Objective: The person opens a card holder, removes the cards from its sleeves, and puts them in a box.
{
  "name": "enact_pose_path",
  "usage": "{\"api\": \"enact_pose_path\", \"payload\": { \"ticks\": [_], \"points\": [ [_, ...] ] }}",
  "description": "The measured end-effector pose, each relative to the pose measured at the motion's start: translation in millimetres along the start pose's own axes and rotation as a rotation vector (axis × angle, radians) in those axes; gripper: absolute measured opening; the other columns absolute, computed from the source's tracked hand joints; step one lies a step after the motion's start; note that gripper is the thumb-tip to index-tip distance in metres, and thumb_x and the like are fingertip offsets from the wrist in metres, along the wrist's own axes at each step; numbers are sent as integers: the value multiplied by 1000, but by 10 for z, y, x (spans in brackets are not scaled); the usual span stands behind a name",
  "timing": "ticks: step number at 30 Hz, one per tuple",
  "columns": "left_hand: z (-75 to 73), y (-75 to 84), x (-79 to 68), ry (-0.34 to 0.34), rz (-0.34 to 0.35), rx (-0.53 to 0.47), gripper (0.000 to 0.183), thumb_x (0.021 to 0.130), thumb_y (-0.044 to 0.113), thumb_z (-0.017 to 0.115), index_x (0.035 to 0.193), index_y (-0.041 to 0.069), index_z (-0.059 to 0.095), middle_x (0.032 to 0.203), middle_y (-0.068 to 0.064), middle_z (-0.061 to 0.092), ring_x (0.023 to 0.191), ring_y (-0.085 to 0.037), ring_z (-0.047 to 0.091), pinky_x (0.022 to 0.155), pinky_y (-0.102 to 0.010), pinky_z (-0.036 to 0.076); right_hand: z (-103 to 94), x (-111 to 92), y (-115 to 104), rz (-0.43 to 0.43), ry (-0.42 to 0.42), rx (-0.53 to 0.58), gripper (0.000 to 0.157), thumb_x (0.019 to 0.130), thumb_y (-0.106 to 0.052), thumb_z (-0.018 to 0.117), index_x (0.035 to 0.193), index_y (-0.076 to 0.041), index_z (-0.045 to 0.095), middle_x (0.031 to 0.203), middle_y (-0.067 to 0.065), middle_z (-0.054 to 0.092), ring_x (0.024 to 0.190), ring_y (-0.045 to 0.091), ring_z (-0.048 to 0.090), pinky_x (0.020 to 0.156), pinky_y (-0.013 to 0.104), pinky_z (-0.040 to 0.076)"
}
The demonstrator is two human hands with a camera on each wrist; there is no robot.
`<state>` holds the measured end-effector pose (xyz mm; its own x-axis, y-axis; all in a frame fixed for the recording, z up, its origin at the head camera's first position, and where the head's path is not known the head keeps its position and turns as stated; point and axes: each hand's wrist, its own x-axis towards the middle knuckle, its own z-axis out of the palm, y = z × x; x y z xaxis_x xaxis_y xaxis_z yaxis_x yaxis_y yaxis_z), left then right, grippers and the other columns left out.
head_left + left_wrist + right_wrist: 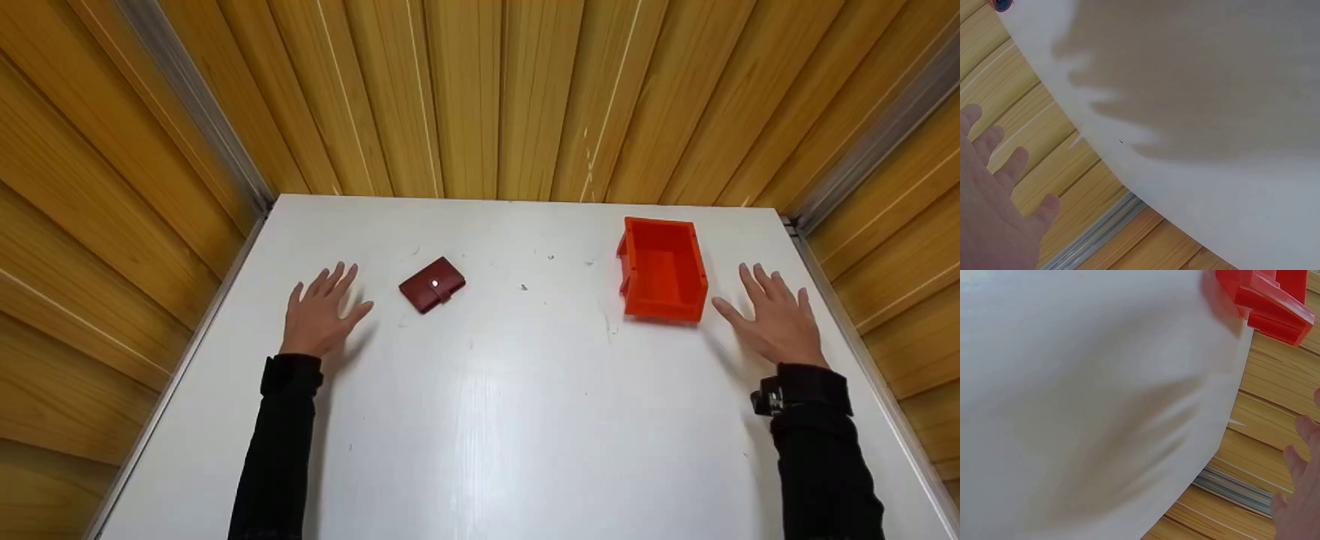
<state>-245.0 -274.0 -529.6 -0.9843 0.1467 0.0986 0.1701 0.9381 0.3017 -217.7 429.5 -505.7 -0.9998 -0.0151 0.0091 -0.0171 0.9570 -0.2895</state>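
Observation:
My left hand hovers over the left side of the white table, fingers spread and holding nothing. To its right lies a dark red wallet with a snap strap, closed. Over the right side, my right hand is also spread, with nothing in it. Just left of that hand stands a red plastic bin, its inside bare; a gap seems to separate thumb and bin. The left wrist view shows part of the left hand, and the right wrist view catches the bin's edge near the right fingers.
The white table carries small dark marks. Wood-patterned panels rise behind it and on both sides, with grey metal posts at the rear corners. Shadows of both hands fall on the tabletop.

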Motion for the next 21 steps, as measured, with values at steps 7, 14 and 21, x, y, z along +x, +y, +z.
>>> {"api": "enact_pose_path", "payload": {
  "ticks": [7,14,21],
  "points": [
    [56,71,6,39,37,-24,74,103,55,53,164,20,30,170,-11,30,157,-36,27,125,-62,16,18,16,-49,-12,7,-1,90,103,-67,36,166,-7,10,169,29,11,155,53,7,121,71,-6],
    [182,293,180,-15,60,-76,65,106,43,55,162,17,35,166,-17,35,145,-44,43,100,-60,49,76,-27,-90,-36,7,10,88,105,-64,37,166,-6,12,169,29,12,154,54,9,121,72,-2],
    [349,678,477,-88,26,-95,63,107,41,54,162,15,36,163,-25,37,143,-45,45,105,-59,48,50,-7,-327,-66,47,38,87,104,-64,40,166,-9,13,170,26,13,156,51,8,123,69,-3]
  ]
}}
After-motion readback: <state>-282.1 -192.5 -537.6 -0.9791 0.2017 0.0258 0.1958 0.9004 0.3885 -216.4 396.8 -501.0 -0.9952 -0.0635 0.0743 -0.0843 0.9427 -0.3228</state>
